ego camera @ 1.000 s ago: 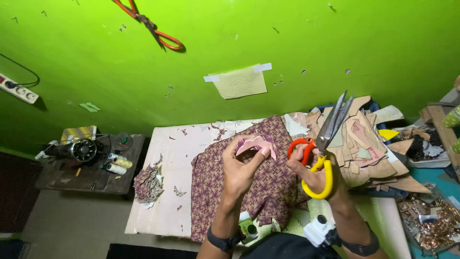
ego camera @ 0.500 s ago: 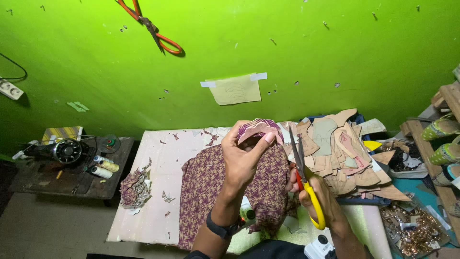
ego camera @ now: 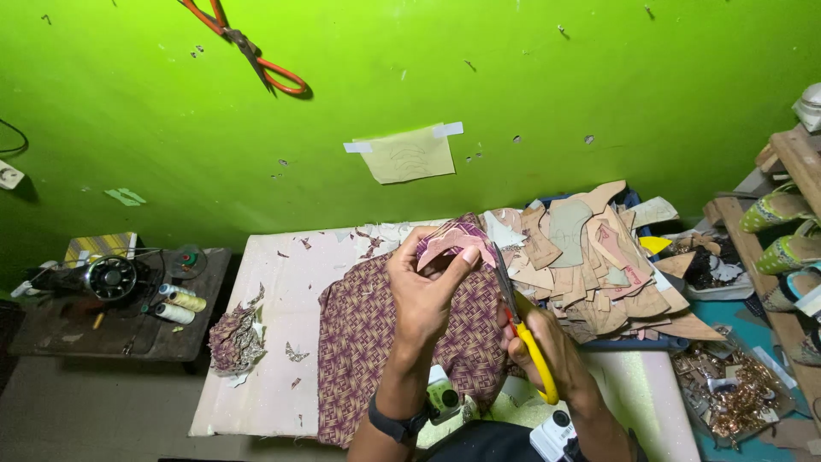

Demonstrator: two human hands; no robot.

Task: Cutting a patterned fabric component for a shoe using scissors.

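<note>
Scissors [ego camera: 522,329], gripped in right hand [ego camera: 547,351], cut beside fabric piece [ego camera: 453,239] pinched by left hand [ego camera: 423,291].

A small curved piece of patterned maroon fabric with a pinkish underside [ego camera: 453,242] is held raised above the large maroon patterned cloth [ego camera: 368,342]. Scissors with yellow and red handles [ego camera: 520,329] are held just right of that piece, blades pointing up toward its edge.

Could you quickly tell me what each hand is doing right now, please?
Left hand: closed, pinching a pink fabric piece.
Right hand: closed around scissors.
</note>
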